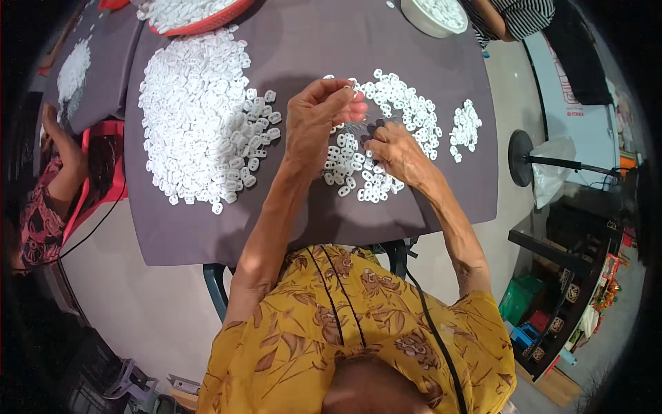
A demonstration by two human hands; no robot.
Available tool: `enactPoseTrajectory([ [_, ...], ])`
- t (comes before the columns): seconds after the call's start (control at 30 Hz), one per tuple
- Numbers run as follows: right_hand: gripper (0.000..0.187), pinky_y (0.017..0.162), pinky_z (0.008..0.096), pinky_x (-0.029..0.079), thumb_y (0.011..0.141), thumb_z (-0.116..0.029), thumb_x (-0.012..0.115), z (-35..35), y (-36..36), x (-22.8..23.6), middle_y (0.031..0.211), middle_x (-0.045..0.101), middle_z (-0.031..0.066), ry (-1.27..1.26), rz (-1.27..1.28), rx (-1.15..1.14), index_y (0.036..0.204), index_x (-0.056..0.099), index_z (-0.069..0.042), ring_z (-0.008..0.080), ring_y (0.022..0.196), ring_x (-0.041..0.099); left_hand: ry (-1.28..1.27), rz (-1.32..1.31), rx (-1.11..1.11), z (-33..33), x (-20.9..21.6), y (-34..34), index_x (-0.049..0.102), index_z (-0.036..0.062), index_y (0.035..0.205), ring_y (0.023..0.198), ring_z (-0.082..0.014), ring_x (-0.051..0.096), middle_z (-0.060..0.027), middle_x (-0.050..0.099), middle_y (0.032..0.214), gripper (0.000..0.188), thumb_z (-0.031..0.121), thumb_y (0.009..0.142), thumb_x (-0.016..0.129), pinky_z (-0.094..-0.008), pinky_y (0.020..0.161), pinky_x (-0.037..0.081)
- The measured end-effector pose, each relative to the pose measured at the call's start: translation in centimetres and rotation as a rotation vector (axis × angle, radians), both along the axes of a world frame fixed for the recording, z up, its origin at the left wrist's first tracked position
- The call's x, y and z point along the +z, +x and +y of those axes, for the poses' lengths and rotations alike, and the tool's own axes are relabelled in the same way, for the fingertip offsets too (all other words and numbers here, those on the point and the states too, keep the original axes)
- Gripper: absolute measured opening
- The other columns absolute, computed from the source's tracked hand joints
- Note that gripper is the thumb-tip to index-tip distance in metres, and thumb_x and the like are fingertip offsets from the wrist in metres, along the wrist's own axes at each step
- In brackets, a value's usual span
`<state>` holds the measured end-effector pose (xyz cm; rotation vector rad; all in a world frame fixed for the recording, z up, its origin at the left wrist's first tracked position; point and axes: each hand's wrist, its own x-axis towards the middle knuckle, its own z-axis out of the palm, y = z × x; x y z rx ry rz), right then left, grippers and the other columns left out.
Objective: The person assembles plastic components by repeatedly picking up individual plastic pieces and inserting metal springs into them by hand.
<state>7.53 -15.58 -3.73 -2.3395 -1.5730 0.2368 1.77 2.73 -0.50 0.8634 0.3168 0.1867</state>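
Note:
My left hand (318, 119) is raised over the grey-covered table (324, 48), its fingertips pinched on one small white plastic piece (353, 84). My right hand (394, 150) rests lower on the cloth, fingers curled among a loose scatter of the same white pieces (358, 172); whether it grips one is hidden. A large heap of white pieces (200, 114) lies to the left of my left hand. Another spread of pieces (407, 103) sits just beyond my right hand, with a small cluster (465, 127) farther right.
A red basin of white pieces (196, 17) stands at the far edge, a white bowl (434, 15) at the far right. A person in a striped top (517, 17) sits beyond. Another person (52, 186) sits left. A fan stand (531, 159) and shelves (572, 276) are right.

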Motion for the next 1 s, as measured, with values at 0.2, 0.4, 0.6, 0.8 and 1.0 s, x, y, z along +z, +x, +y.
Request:
enactPoseTrajectory([
  [0.2,0.013,0.062,0.0312,0.041,0.066,0.0,0.063,0.0,1.0,-0.3,0.067,0.053,0.0041,0.131,0.038,-0.041,0.076,0.055,-0.004,0.0188,0.066,0.051,-0.023,-0.017,-0.004,0.0,-0.1,-0.1,0.057,-0.0029,0.095,0.069,-0.0136,0.061,-0.0103,0.062,0.083,0.02,0.01,0.08,0.061,-0.0222,0.064,0.051],
  [0.4,0.009,0.061,0.0224,0.044,0.072,0.001,0.065,-0.1,2.0,1.0,0.069,0.058,0.0013,0.518,1.135,-0.584,0.078,0.058,-0.001,0.01,0.065,0.056,-0.001,0.005,-0.038,0.0,-0.1,-0.2,0.058,-0.0022,0.093,0.068,-0.0117,0.06,-0.0088,0.062,0.082,0.019,0.01,0.079,0.061,-0.0214,0.063,0.049],
  [0.6,0.018,0.067,0.0251,0.048,0.074,0.001,0.063,0.0,1.9,1.4,0.078,0.063,0.0085,0.633,1.303,-0.644,0.092,0.06,0.002,0.0161,0.07,0.061,0.008,0.021,-0.052,-0.5,0.2,-0.3,0.059,-0.0015,0.091,0.068,-0.0112,0.059,-0.0077,0.062,0.081,0.018,0.011,0.079,0.062,-0.022,0.064,0.048],
  [0.8,0.016,0.069,0.0277,0.05,0.074,0.003,0.06,0.0,2.0,2.2,0.079,0.064,0.0109,0.759,1.447,-0.659,0.09,0.06,0.003,0.019,0.071,0.063,0.0,0.008,-0.065,-0.8,0.0,-0.4,0.059,-0.0007,0.091,0.068,-0.0125,0.059,-0.0076,0.061,0.081,0.017,0.01,0.078,0.062,-0.0235,0.065,0.049],
  [1.0,0.014,0.076,0.0286,0.047,0.076,0.002,0.057,0.0,2.1,2.3,0.081,0.063,0.0106,0.696,1.197,-0.644,0.089,0.059,0.003,0.0182,0.077,0.062,0.001,0.016,-0.072,-1.1,0.1,-0.5,0.059,-0.0005,0.09,0.068,-0.0122,0.059,-0.0075,0.061,0.081,0.016,0.009,0.078,0.062,-0.023,0.064,0.049],
])
